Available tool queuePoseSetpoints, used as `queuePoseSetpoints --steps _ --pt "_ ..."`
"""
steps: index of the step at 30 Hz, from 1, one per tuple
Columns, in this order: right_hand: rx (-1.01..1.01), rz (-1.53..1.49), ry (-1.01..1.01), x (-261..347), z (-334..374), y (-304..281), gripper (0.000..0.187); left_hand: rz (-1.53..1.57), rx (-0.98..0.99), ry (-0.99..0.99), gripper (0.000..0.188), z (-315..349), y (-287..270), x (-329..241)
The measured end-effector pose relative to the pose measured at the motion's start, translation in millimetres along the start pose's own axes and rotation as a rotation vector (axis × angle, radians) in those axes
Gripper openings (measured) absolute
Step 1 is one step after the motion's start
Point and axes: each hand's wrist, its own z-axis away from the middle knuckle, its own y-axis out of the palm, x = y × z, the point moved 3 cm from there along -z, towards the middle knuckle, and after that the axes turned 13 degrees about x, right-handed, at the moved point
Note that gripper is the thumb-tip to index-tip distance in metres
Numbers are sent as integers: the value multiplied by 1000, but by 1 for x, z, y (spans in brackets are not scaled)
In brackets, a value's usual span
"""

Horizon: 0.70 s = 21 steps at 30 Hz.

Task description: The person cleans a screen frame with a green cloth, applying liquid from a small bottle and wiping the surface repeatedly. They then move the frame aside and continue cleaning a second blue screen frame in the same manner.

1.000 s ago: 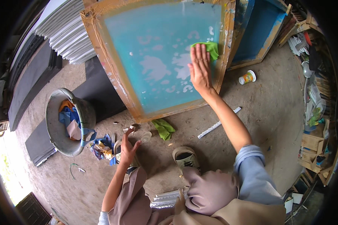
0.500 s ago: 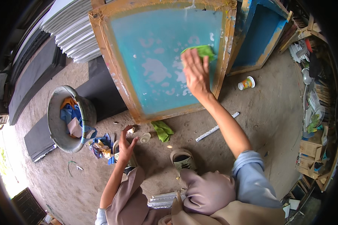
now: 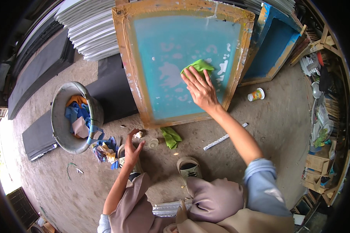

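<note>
A printing screen (image 3: 155,97) with turquoise mesh and a tape-edged wooden frame (image 3: 124,50) leans upright in front of me. Pale patches show in its mesh. My right hand (image 3: 201,91) presses a bright green cloth (image 3: 203,66) against the right half of the mesh, fingers long and nearly flat over it. My left hand (image 3: 132,150) hangs near my left knee with nothing in it, thumb and fingers apart. A second green cloth (image 3: 170,138) lies crumpled on the floor below the frame, beside a small clear cup (image 3: 153,143).
A grey bucket (image 3: 60,120) of rags stands at left, more rags (image 3: 105,150) beside it. Behind are black sheets (image 3: 114,91) and a white stack (image 3: 90,33). At right are a blue screen (image 3: 274,42), a cup (image 3: 256,94), a metal strip (image 3: 223,138) and boxes (image 3: 317,163).
My right hand has slid the green cloth leftward and down across the mesh, uncovering white patches to its right. The whole view has shifted slightly. My left hand stays nearly still.
</note>
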Motion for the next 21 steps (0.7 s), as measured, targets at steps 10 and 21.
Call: queuePoseSetpoints --steps 10,21 --pt "-107 305 48 -25 -8 -18 50 -8 11 12 48 1 3 0" --pt "-58 118 -75 -18 -1 -14 50 53 11 -5 47 5 6 0"
